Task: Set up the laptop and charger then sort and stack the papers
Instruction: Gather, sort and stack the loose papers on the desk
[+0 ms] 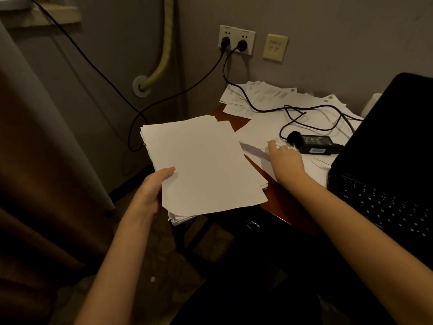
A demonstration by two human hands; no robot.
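Left hand (pixel 153 188): grips thick white paper stack (pixel 201 165). Right hand (pixel 287 161): fingers apparently extended, touching loose flat sheets (pixel 260 134) on desk.

Your left grip (pixel 152 186) is raised at the near left, thumb on top and fingers curled beneath what it holds, forearm bare and angled up from the near edge. Your right grip (pixel 287 160) reaches far and right, back of the hand up, fingertips (pixel 271 143) pressing downward.
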